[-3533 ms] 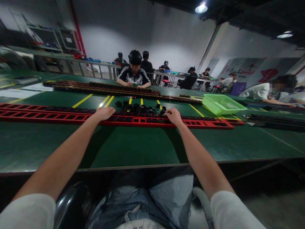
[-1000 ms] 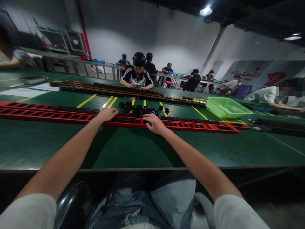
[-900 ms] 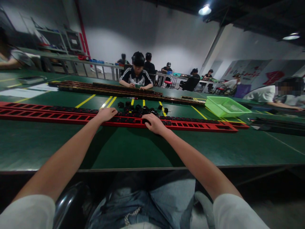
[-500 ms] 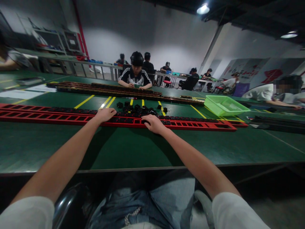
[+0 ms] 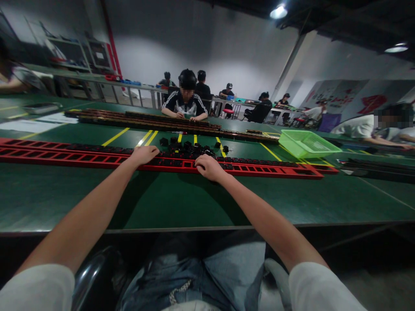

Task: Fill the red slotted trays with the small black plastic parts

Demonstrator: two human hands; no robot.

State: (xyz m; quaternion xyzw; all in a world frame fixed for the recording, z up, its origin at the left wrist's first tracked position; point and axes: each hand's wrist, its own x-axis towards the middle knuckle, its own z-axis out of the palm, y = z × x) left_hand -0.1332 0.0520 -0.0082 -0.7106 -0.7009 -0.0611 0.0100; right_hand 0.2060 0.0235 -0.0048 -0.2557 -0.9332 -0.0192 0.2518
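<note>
A long red slotted frame (image 5: 275, 172) runs across the green table in front of me, with a second red slotted frame (image 5: 19, 144) along its far side. Black pieces fill some of the slots, others are bare. My left hand (image 5: 145, 155) lies over both frames with its fingers bent together around their edges. Over the near frame, beside one bare slot, my right hand (image 5: 209, 167) is curled with the fingertips pointing down; whatever it pinches, if anything, is hidden. Loose black blocks (image 5: 194, 148) lie in a heap just beyond the frames, between my hands.
A light green basket (image 5: 308, 144) stands at the right. Stacked long brown strips (image 5: 145, 121) lie across the far side, papers (image 5: 29, 126) at the left, dark strips (image 5: 379, 168) at the right. A co-worker (image 5: 184, 101) sits opposite. The table's near edge (image 5: 181, 229) is close to my lap.
My right hand has shifted very slightly to the right along the near frame, its fingers curled a little more. The left hand stays in place.
</note>
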